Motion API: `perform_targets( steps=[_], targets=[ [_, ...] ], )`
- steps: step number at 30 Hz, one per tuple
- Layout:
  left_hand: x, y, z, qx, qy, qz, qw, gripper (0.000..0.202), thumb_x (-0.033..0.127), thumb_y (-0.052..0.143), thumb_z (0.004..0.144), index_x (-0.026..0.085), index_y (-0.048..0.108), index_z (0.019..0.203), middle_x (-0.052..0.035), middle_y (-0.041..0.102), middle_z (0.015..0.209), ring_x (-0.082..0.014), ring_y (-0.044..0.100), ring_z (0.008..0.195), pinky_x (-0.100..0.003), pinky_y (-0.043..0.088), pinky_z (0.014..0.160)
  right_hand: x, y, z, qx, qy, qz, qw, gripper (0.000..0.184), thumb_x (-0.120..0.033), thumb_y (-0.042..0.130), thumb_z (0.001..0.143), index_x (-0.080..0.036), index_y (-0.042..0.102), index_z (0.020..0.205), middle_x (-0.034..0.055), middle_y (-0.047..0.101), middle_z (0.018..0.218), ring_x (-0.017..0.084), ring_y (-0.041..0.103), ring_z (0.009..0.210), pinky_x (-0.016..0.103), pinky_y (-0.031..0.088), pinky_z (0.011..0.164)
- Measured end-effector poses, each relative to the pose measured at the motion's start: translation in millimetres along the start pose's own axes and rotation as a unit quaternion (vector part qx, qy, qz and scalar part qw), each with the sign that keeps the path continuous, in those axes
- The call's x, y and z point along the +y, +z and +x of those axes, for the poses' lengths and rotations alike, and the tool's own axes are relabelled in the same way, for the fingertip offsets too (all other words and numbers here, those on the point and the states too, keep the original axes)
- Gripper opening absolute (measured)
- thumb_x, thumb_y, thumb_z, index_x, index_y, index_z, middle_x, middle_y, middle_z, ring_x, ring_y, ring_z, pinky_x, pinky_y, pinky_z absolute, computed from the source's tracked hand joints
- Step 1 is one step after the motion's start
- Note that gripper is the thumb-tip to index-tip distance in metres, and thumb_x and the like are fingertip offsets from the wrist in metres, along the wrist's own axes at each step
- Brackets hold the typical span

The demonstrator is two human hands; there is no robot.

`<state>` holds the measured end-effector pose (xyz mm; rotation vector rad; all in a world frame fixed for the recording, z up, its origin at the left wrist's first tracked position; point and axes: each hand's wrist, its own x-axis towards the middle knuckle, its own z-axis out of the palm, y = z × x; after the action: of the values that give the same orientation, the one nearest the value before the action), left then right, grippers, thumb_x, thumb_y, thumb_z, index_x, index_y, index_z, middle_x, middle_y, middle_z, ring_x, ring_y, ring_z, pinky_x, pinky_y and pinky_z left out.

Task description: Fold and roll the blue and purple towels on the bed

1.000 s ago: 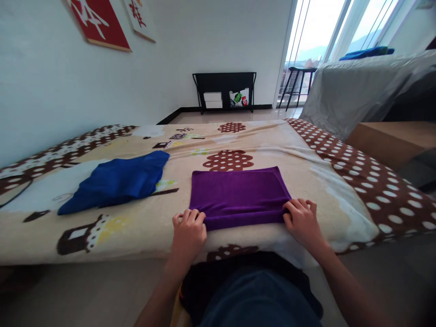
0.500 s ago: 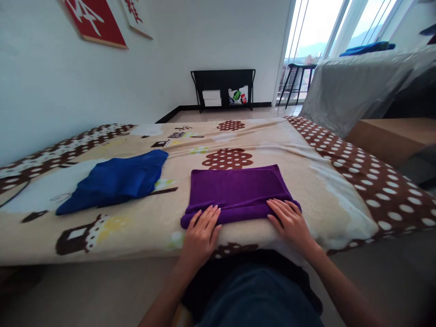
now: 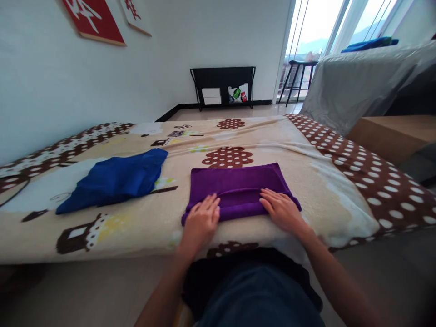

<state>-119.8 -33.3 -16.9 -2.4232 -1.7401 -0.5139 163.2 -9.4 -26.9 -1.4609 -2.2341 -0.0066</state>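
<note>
The purple cloth lies on the near part of the blanket, in front of the person. It is a soft, smooth fabric laid out as a wide rectangle, its far part flat and its near edge turned into a thick, rounded band with a shallow crease behind it. The left hand rests palm down on this band towards its left end, the right hand towards its right end. Both hands are open, fingers extended and pressing on the fabric rather than pinching it.

The blanket looks plush and slightly wrinkled, cream in the middle, with brown, white-dotted borders along 2 sides. To the left, well apart from the purple cloth, 1 blue cloth lies in an uneven, rumpled, roughly four-cornered shape.

Beyond are 1 black rack bearing white boxes and 1 printed bag, and 1 dark stool by the window. On the right stand 1 brown box and furniture under 1 crinkled, translucent sheet. On the left wall hang 2 panels, 1 red and 1 white.
</note>
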Motion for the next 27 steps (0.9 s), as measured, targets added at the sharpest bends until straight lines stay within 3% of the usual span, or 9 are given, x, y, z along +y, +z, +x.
perform_targets(
  steps=[3,5,8,11,13,16,21,24,27],
  targets=[
    [-34.2,-8.8,-9.2,-0.003,-0.064,0.043,0.997,0.047,0.032,0.034,0.101,0.021,0.054,0.141,-0.0093,0.052,0.148,-0.0280,0.047,0.139,-0.056,0.039,0.111,35.6,-10.3,-4.5,-0.004,0.040,-0.039,0.998,0.048,-0.049,0.036,0.103,-0.021,0.064,0.130,0.0078,0.060,0.138,0.025,0.053,0.133,0.046,0.039,0.112],
    [-34.8,-11.5,-9.4,0.006,-0.076,0.059,0.995,0.047,0.030,0.034,0.100,0.019,0.056,0.139,-0.0120,0.053,0.146,-0.0304,0.046,0.140,-0.063,0.029,0.115,39.3,-15.5,-6.9,0.011,0.049,-0.063,0.997,0.050,-0.050,0.038,0.103,-0.018,0.064,0.131,0.0106,0.060,0.137,0.027,0.052,0.134,0.050,0.035,0.115],
    [-4.5,-8.5,4.2,0.007,-0.040,0.041,0.998,0.048,0.024,0.034,0.097,0.016,0.056,0.140,-0.0131,0.054,0.146,-0.0282,0.045,0.141,-0.060,0.025,0.118,12.1,-15.1,-3.5,0.014,-0.004,-0.043,0.999,0.049,-0.047,0.036,0.104,-0.017,0.062,0.133,0.0104,0.058,0.141,0.025,0.048,0.137,0.049,0.032,0.118],
    [30.1,1.1,26.7,-0.057,0.081,-0.037,0.994,0.051,0.024,0.033,0.098,0.018,0.046,0.147,-0.0083,0.048,0.152,-0.0195,0.042,0.143,-0.044,0.033,0.118,-24.3,-5.2,7.4,-0.042,-0.104,0.024,0.993,0.049,-0.046,0.034,0.104,-0.021,0.057,0.139,0.0065,0.055,0.143,0.020,0.048,0.137,0.042,0.036,0.116],
    [34.8,7.0,37.2,-0.090,0.113,-0.064,0.987,0.050,0.031,0.032,0.101,0.022,0.044,0.149,-0.0059,0.045,0.154,-0.0178,0.040,0.144,-0.041,0.035,0.117,-30.9,1.6,15.3,-0.067,-0.105,0.034,0.992,0.051,-0.049,0.034,0.104,-0.021,0.055,0.141,0.0066,0.054,0.144,0.021,0.048,0.138,0.044,0.039,0.115],
    [5.9,7.6,35.9,-0.095,0.042,-0.031,0.994,0.049,0.042,0.033,0.102,0.027,0.047,0.147,-0.0051,0.042,0.155,-0.0225,0.040,0.145,-0.048,0.036,0.115,-1.4,2.8,20.7,-0.071,-0.019,0.003,0.997,0.052,-0.050,0.032,0.104,-0.020,0.059,0.138,0.0074,0.054,0.144,0.024,0.047,0.138,0.046,0.040,0.113],
    [-48.3,-8.2,8.6,-0.058,-0.077,0.046,0.994,0.049,0.040,0.033,0.101,0.024,0.051,0.144,-0.0097,0.045,0.153,-0.0300,0.041,0.143,-0.062,0.030,0.114,62.3,-14.2,8.6,-0.031,0.085,-0.078,0.993,0.053,-0.054,0.036,0.102,-0.020,0.061,0.134,0.0089,0.054,0.144,0.031,0.044,0.140,0.056,0.035,0.114],
    [-30.7,-10.4,10.9,-0.017,-0.058,0.064,0.996,0.048,0.035,0.031,0.101,0.020,0.054,0.141,-0.0125,0.048,0.151,-0.0307,0.038,0.145,-0.065,0.018,0.118,43.5,-18.7,8.5,0.008,0.036,-0.081,0.996,0.053,-0.052,0.033,0.103,-0.018,0.062,0.133,0.0109,0.052,0.146,0.031,0.039,0.143,0.057,0.026,0.119],
    [3.9,-1.7,35.7,-0.092,0.079,-0.018,0.992,0.051,0.034,0.029,0.102,0.022,0.044,0.149,-0.0091,0.042,0.155,-0.0218,0.035,0.147,-0.050,0.025,0.120,-3.3,-12.4,23.1,-0.069,-0.077,0.005,0.995,0.054,-0.050,0.027,0.105,-0.021,0.056,0.140,0.0071,0.050,0.149,0.022,0.040,0.143,0.046,0.032,0.119]
  ],
)
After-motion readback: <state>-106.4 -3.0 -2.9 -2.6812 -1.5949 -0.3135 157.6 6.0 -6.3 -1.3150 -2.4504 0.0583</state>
